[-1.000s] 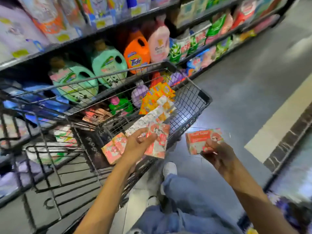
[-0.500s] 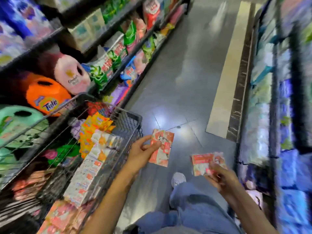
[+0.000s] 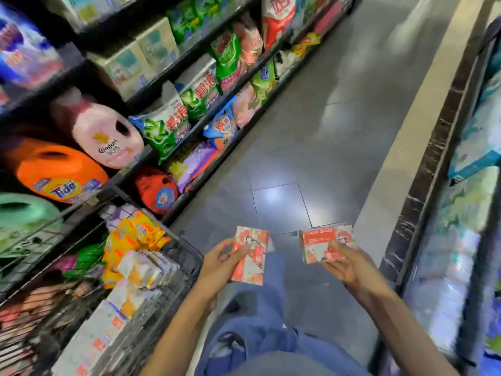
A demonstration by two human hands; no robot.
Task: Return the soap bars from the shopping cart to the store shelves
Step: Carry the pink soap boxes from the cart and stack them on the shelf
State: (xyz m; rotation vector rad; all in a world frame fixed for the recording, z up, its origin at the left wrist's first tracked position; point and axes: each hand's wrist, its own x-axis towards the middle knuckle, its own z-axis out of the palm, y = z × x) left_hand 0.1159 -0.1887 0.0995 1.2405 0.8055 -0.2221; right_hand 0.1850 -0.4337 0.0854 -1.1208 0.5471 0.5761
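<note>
Both boxes had cleared the shopping cart (image 3: 181,264) at left: the left hand (image 3: 219,263) gripped one soap box (image 3: 249,256), the right hand (image 3: 349,263) a second soap box (image 3: 322,241), over the floor (image 3: 279,207), probably bound for shelving.

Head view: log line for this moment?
left hand: grips left soap box | right hand: grips right soap box | both boxes: over aisle floor, outside shopping cart | shelving: not yet done

Pink-and-white floral soap boxes (image 3: 250,256); orange detergent jug (image 3: 58,173); blue trousers (image 3: 260,335); grey floor (image 3: 311,147).
</note>
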